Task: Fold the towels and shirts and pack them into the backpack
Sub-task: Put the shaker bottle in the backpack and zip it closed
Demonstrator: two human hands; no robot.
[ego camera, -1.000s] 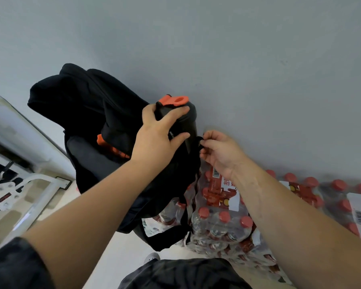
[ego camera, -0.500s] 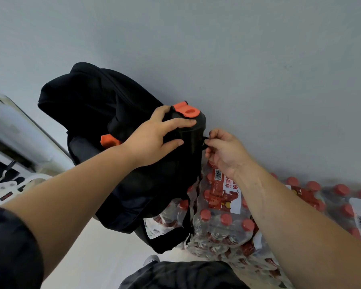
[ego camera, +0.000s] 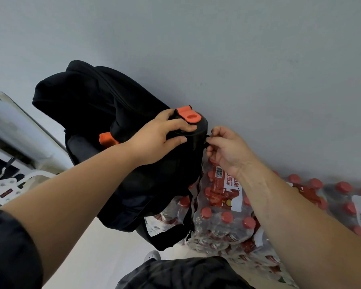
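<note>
The left hand (ego camera: 154,140) is sliding up to curl over the orange-capped bottle (ego camera: 197,142) at the side of the backpack (ego camera: 96,105), which is leaning on water packs (ego camera: 221,207) by the wall (ego camera: 258,69), while the right hand (ego camera: 229,151) is still pinching a black tab (ego camera: 207,143) beside it, so packing is apparently wrapping up.
</note>
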